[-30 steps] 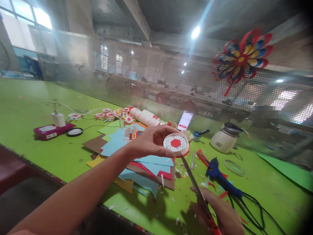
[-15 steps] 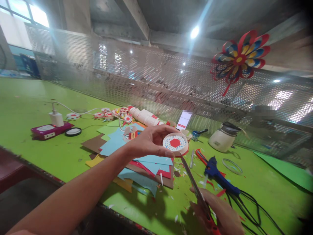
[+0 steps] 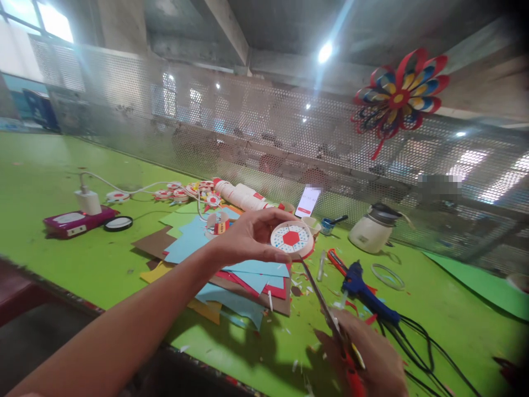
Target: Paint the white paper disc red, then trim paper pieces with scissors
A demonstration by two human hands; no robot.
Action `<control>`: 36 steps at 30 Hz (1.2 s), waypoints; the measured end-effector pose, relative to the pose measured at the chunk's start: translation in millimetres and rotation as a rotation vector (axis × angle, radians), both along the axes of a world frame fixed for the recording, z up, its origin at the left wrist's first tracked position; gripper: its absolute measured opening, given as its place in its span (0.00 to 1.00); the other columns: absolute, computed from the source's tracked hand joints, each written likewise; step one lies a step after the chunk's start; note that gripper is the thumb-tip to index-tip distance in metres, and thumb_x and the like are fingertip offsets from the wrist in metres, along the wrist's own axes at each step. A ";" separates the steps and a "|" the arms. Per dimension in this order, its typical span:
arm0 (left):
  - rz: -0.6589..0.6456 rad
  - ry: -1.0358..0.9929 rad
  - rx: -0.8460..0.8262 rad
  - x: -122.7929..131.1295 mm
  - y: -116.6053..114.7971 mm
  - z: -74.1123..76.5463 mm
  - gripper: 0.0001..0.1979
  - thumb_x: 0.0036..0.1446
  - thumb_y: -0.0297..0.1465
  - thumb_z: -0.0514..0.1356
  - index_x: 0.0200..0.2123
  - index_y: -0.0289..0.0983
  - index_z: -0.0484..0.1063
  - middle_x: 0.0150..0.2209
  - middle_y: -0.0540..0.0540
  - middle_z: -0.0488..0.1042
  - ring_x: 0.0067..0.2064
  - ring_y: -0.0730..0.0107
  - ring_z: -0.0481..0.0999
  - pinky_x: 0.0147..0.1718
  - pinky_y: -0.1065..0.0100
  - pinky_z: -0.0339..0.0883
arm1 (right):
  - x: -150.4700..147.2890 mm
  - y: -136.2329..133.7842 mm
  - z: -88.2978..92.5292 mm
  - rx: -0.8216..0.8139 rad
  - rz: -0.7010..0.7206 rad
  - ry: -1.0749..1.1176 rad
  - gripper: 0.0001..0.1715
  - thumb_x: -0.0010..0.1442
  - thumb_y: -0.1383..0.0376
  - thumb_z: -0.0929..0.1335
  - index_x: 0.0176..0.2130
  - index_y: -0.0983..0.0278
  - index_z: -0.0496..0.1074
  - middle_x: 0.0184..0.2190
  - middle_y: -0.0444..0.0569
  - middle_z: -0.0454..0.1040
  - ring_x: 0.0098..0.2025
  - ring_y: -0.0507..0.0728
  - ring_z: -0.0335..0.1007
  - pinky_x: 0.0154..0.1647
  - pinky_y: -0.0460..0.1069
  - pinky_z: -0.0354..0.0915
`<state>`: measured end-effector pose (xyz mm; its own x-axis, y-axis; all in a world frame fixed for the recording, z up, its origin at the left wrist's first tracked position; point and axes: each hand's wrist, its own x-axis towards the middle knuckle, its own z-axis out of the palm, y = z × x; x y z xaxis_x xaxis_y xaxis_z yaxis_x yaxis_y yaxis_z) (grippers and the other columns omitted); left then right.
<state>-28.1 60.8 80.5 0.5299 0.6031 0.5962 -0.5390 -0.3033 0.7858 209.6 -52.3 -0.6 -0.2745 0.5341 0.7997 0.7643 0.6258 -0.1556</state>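
Note:
Between thumb and fingers, my left hand [image 3: 248,237] grips a round white paper disc [image 3: 304,242] with a raised rim, a red hexagon at its middle and blue dots around it. Some red shows along the disc's lower right edge. In my right hand [image 3: 367,347] is a pair of scissors [image 3: 326,309] with red handles. The blades point up and away, their tips at the disc's lower edge; whether they touch it I cannot tell. Below my left hand lies a stack of coloured paper [image 3: 248,298], partly covered by my forearm.
To the right lie a blue glue gun [image 3: 367,292] with its cable, a red utility knife [image 3: 337,261] and a clear ring [image 3: 387,277]. Behind stand a kettle [image 3: 372,229] and a phone [image 3: 308,200]. A purple power strip [image 3: 74,221] sits left. Paper scraps litter the green table [image 3: 165,336].
The view has shifted slightly. My right hand has turned a little on the scissors, whose handles look more spread. My left hand keeps hold of the disc.

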 end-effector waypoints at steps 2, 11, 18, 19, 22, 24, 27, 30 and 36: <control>0.012 0.001 -0.014 -0.2 0.0 0.6 0.26 0.34 0.25 0.73 0.41 0.35 0.75 0.38 0.45 0.78 0.39 0.70 0.76 0.42 0.67 0.70 | 0.0 1.2 0.9 -0.011 0.006 -0.003 0.11 0.58 0.62 0.69 0.42 0.63 0.74 0.32 0.50 0.78 0.31 0.56 0.77 0.30 0.45 0.71; -0.002 0.026 -0.004 -0.6 -1.6 -0.2 0.26 0.35 0.26 0.73 0.42 0.35 0.75 0.39 0.44 0.78 0.39 0.70 0.76 0.41 0.68 0.70 | -0.8 0.7 -2.2 -0.037 -0.028 -0.040 0.12 0.62 0.58 0.65 0.39 0.63 0.73 0.29 0.50 0.78 0.28 0.55 0.75 0.25 0.45 0.67; -0.037 0.096 0.030 -1.4 -1.8 -0.8 0.28 0.42 0.27 0.70 0.50 0.37 0.73 0.49 0.39 0.75 0.47 0.63 0.76 0.47 0.64 0.69 | 1.1 0.4 -3.5 -0.071 0.007 -0.038 0.11 0.63 0.58 0.65 0.40 0.61 0.72 0.30 0.47 0.78 0.29 0.55 0.75 0.26 0.45 0.66; -0.021 0.125 0.057 -3.2 -2.1 0.6 0.29 0.43 0.28 0.70 0.51 0.38 0.73 0.51 0.39 0.74 0.50 0.61 0.75 0.49 0.63 0.68 | 1.6 0.3 -3.5 -0.068 0.002 -0.046 0.11 0.63 0.57 0.65 0.40 0.61 0.72 0.29 0.47 0.78 0.29 0.55 0.75 0.25 0.45 0.66; 0.061 0.269 0.191 -13.4 -2.1 6.5 0.27 0.45 0.29 0.69 0.51 0.38 0.73 0.52 0.41 0.74 0.54 0.59 0.72 0.53 0.63 0.65 | 3.9 0.5 -2.5 -0.079 -0.010 -0.094 0.11 0.63 0.57 0.65 0.40 0.61 0.73 0.28 0.46 0.77 0.27 0.54 0.74 0.25 0.45 0.65; 0.099 0.403 0.284 -22.0 0.1 9.4 0.27 0.45 0.30 0.69 0.51 0.38 0.73 0.50 0.42 0.75 0.52 0.60 0.73 0.52 0.64 0.66 | 5.9 1.7 -1.1 -0.085 0.002 -0.127 0.12 0.62 0.59 0.66 0.44 0.61 0.72 0.29 0.46 0.76 0.28 0.54 0.73 0.27 0.46 0.65; 0.170 0.492 0.328 -31.1 6.7 8.9 0.27 0.46 0.31 0.69 0.51 0.37 0.71 0.48 0.42 0.75 0.50 0.61 0.74 0.51 0.62 0.68 | 8.8 4.9 1.3 -0.117 0.003 -0.157 0.14 0.62 0.61 0.67 0.47 0.61 0.70 0.31 0.47 0.75 0.30 0.54 0.72 0.30 0.47 0.65; 0.195 0.514 0.350 -32.8 12.3 5.8 0.27 0.45 0.31 0.69 0.51 0.37 0.70 0.50 0.40 0.74 0.50 0.61 0.74 0.51 0.61 0.68 | 11.8 8.4 2.7 -0.169 -0.003 -0.187 0.12 0.63 0.61 0.65 0.47 0.60 0.70 0.32 0.48 0.75 0.30 0.54 0.71 0.30 0.48 0.65; 0.208 0.482 0.321 -36.3 8.7 12.6 0.25 0.44 0.29 0.69 0.48 0.35 0.71 0.47 0.39 0.76 0.47 0.63 0.76 0.46 0.62 0.70 | 17.6 12.4 4.4 -0.207 0.023 -0.220 0.13 0.64 0.62 0.64 0.48 0.62 0.70 0.31 0.49 0.73 0.30 0.55 0.70 0.32 0.49 0.66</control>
<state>-64.4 69.5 93.1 0.6757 0.5529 0.4876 -0.0496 -0.6258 0.7784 227.3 -40.0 3.8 -0.4433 0.6709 0.5945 0.7796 0.6158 -0.1137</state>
